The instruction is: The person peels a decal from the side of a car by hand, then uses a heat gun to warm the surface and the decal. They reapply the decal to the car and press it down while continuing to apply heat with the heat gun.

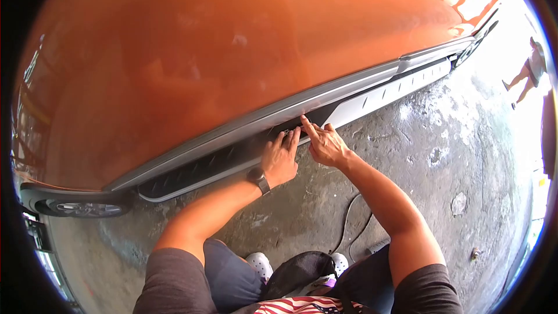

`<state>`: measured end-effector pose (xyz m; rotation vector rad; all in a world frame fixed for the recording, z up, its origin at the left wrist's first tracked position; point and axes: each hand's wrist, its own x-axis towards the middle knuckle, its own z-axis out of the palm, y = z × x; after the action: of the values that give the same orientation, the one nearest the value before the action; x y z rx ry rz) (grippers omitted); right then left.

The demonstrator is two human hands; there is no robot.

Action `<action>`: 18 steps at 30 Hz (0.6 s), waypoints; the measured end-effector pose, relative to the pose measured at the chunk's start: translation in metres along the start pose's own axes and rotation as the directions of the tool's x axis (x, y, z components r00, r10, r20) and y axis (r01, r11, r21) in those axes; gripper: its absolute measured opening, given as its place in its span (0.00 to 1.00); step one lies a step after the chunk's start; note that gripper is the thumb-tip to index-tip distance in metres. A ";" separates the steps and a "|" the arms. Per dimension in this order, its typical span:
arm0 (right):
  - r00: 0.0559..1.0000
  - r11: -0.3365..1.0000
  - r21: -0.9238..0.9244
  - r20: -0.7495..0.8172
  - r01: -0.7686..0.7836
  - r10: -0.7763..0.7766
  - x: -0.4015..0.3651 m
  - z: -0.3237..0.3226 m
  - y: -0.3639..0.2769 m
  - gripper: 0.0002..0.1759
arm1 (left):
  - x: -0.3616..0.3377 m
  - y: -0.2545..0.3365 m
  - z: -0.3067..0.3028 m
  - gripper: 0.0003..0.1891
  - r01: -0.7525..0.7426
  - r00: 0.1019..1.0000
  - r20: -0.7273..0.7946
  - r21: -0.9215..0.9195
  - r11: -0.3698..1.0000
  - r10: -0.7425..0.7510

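Along the lower side of an orange car (192, 58) runs a side step (372, 100) with a dark tread and a silver edge. My left hand (281, 158), with a dark watch (258, 179) on the wrist, reaches onto the middle of this step, fingers stretched forward and slightly apart. Close beside it, my right hand (327, 145) has its index finger extended toward the grey sill trim (256, 117), the other fingers partly bent. Both sets of fingertips are near each other. A small shiny spot shows by the left fingertips, too small to name.
Wheels (84, 206) sit at both ends of the car. A dark cable (347, 221) lies on the stained concrete floor (430, 197) near my feet. My white clogs (260, 265) are below. Another person (532, 70) stands at the far right.
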<state>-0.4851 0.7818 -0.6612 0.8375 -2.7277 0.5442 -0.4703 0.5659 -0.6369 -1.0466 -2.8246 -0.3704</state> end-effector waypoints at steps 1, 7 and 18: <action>0.999 0.999 -0.009 0.036 -0.033 0.033 0.004 -0.001 0.000 0.49 | 0.001 -0.001 -0.001 0.48 -0.009 1.000 0.007 0.008 1.000 0.009; 0.999 0.999 -0.014 0.038 -0.029 0.030 -0.001 0.003 -0.004 0.48 | -0.001 0.002 0.000 0.49 -0.007 1.000 0.028 0.055 0.998 0.005; 0.987 0.994 -0.008 0.117 -0.112 0.112 0.004 -0.004 -0.005 0.49 | 0.000 -0.007 -0.002 0.50 -0.011 1.000 -0.020 0.020 1.000 0.011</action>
<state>-0.4852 0.7776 -0.6553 0.7409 -2.8962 0.5305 -0.4749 0.5605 -0.6362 -1.0480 -2.7975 -0.3493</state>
